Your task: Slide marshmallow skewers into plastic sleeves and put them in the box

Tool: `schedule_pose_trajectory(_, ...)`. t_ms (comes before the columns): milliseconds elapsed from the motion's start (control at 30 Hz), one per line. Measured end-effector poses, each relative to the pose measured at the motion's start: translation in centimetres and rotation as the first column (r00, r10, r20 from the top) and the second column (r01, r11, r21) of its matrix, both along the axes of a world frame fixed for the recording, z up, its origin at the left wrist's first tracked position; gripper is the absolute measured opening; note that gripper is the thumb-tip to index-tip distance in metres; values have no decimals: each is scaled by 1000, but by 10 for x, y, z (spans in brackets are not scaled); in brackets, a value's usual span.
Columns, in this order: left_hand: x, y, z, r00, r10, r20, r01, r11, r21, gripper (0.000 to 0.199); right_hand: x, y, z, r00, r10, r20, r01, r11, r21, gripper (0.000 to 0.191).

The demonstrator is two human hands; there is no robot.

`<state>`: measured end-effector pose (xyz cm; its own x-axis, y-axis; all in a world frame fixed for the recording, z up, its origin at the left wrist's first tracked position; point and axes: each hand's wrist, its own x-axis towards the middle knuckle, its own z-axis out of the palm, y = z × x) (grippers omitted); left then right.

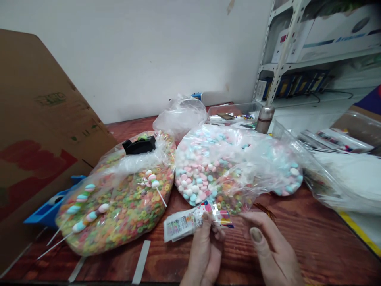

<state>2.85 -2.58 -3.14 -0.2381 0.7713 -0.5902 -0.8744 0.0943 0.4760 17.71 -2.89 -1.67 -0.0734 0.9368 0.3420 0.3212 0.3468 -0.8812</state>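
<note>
My left hand (206, 246) is closed in a pinch, thumb on top, on a small clear plastic bag (224, 219) with coloured prints. Just left of its thumb is a small stack of printed packets (180, 227); whether the hand also grips these I cannot tell. To the right, my right hand (272, 246) is held over the table, thumb and forefinger apart, with nothing seen between them. Candy skewers with pastel pieces, one of them a white-sticked skewer (152, 180), lie on a big bag of ring cereal (131, 214) to the left.
Behind my hands sits a large bag of pastel candies (198, 178). A black tape dispenser (139, 145) rests on the cereal bag. A cardboard box (44, 103) and blue dispenser (44, 212) stand left. Plastic bins, including a clear bin (315, 186), and a metal shelf (279, 67) are right.
</note>
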Motion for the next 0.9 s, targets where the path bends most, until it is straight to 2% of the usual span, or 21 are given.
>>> schedule_pose_trajectory(100, 0, 0, 2, 1000, -2, 7, 2, 1000, 19, 47, -7, -1, 3, 997, 75, 26, -77, 989, 126, 23)
schedule_pose_trajectory(233, 0, -1, 4, 999, 18, -39, -17, 999, 39, 48, -14, 0, 4, 997, 78, 16, -80, 985, 154, 22)
schedule_pose_trajectory(333, -1, -2, 4, 997, 46, -65, -44, 998, 37, 47, -14, 0, 6, 998, 57, 11, -58, 986, 157, 22)
schedule_pose_trajectory(600, -3, -1, -1, 1000, 13, -18, -12, 999, 46, 45, -19, 4, 8, 991, 133, -2, -132, 987, 95, 17)
schedule_pose_trajectory(700, -2, -1, 0, 993, -3, -115, 14, 996, 93, 42, -22, 5, 4, 981, 174, 87, -183, 975, 122, 20)
schedule_pose_trajectory(800, -4, -2, 3, 971, -23, -237, 57, 989, 136, 34, -27, 6, -1, 960, 255, 115, -264, 962, 66, 22)
schedule_pose_trajectory(900, -9, -3, 8, 960, -126, -252, 161, 979, 125, 35, -27, 6, -6, 967, 228, 110, -233, 972, 31, 25)
